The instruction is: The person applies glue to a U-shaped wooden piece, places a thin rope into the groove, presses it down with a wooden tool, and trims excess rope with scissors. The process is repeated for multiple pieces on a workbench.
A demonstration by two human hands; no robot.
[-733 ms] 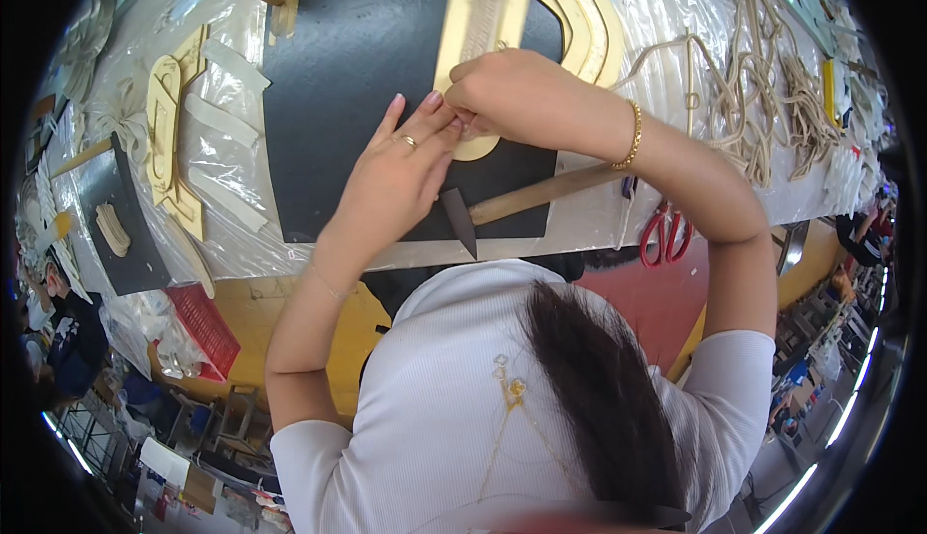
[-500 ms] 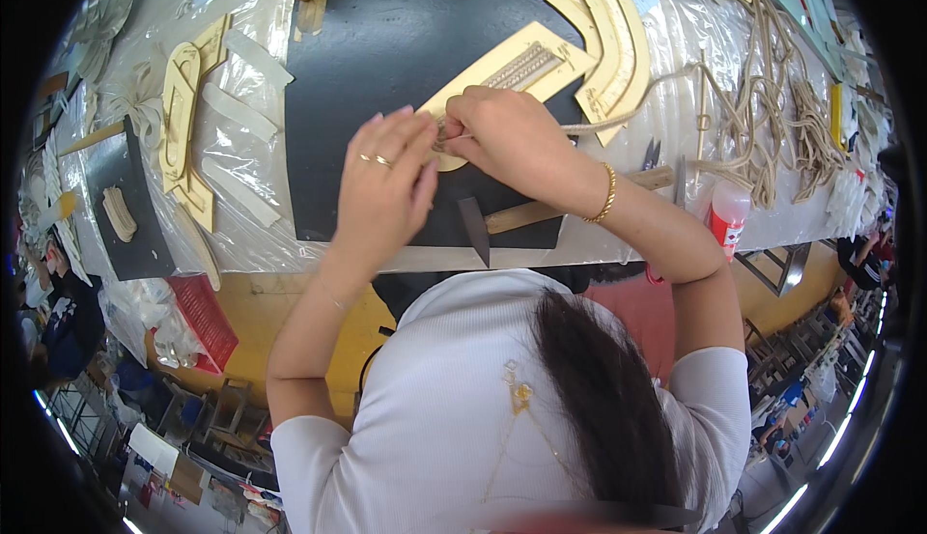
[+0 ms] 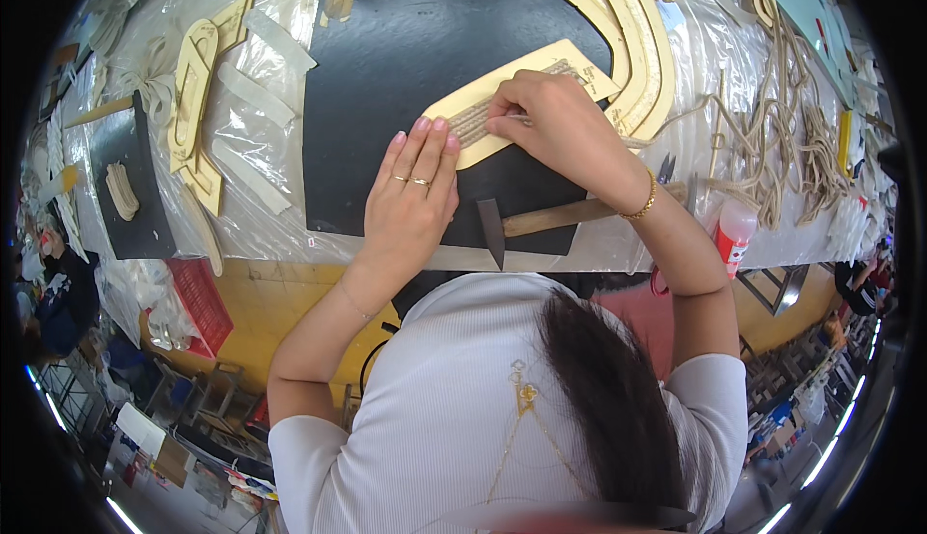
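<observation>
My left hand [image 3: 410, 196] lies with its fingers stretched out flat, the fingertips pressing on the lower left end of a pale yellow card template [image 3: 494, 148]. Rows of beige braided cord [image 3: 471, 123] lie side by side along the middle of this template. Over the rows my right hand [image 3: 565, 128] is closed in a pinch, and a thin pale thing shows at its fingertips, too small to name. From beneath the right wrist, loose cord [image 3: 639, 142] runs off to the right. Under the template lies a black mat [image 3: 386, 70].
A hammer [image 3: 491, 233] rests at the mat's front edge. Right of it stand a red-and-white bottle [image 3: 736, 230] and tangled cords [image 3: 772, 138]. Curved yellow templates [image 3: 657, 61] lie behind; more templates [image 3: 183, 99] and pale strips [image 3: 256, 95] are on the left.
My right hand has moved right along the template, away from the left hand. The left fingers have flattened on the template's end. More cord rows are uncovered, and the view has shifted slightly.
</observation>
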